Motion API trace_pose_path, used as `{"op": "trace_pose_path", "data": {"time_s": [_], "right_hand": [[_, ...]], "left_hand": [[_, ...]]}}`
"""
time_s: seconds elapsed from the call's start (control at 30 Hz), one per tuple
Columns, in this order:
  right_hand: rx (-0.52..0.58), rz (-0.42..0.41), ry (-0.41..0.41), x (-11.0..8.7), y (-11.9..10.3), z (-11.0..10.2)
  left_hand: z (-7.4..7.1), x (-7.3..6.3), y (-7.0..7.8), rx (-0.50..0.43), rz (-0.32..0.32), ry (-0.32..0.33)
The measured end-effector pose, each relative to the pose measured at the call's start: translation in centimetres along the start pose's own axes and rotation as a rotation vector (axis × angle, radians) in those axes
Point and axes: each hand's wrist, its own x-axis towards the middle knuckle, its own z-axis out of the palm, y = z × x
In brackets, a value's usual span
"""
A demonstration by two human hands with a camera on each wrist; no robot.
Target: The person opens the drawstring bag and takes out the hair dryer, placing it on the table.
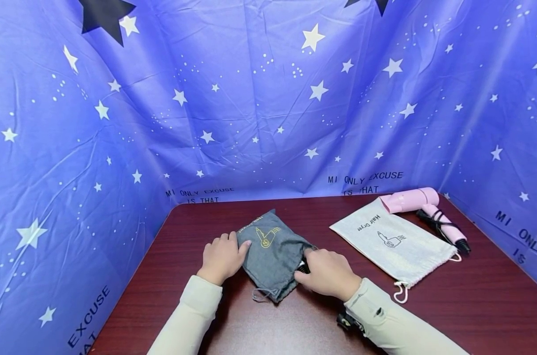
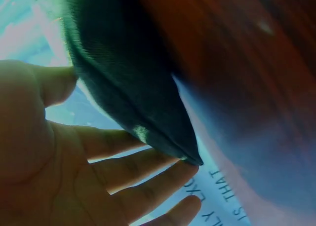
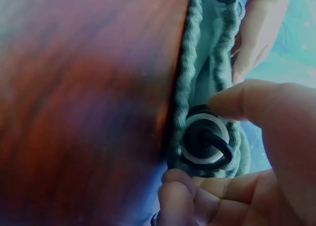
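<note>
A dark grey drawstring bag (image 1: 275, 264) with a yellow hair dryer print lies slanted on the table. Inside its gathered mouth, in the right wrist view, shows the round black handle end of a hair dryer (image 3: 193, 136), ringed in silver, with a black cord bent over it; the rest is hidden in the cloth. My left hand (image 1: 221, 256) touches the bag's closed left side, fingers spread and nearly straight in the left wrist view. My right hand (image 1: 330, 273) grips the handle end at the bag's mouth, thumb on one side and curled fingers on the other.
To the right lies a white drawstring bag (image 1: 384, 246) printed "Hair Dryer". Beyond it rests a pink hair dryer (image 1: 412, 199), its pink handle (image 1: 448, 227) wrapped with black cord. A starry blue curtain (image 1: 259, 98) surrounds the dark red table (image 1: 162, 276).
</note>
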Motion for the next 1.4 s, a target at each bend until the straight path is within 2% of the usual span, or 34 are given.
{"op": "trace_pose_path", "data": {"time_s": [0.3,0.83,1.17,1.4], "right_hand": [[0.001,-0.049,0.036,0.0,0.2,0.1],[0.002,0.013,0.013,0.1,0.3,0.1],[-0.013,-0.064,0.026,-0.1,0.5,0.2],[0.029,-0.048,-0.041,-0.2,0.6,0.2]], "left_hand": [[0.4,0.5,-1.0,-0.096,-0.043,-0.088],[0.2,0.8,-1.9,-0.191,-0.086,-0.104],[0.1,0.9,-2.2,-0.208,-0.082,-0.143],[0.1,1.0,-2.1,-0.182,-0.094,-0.152]]}}
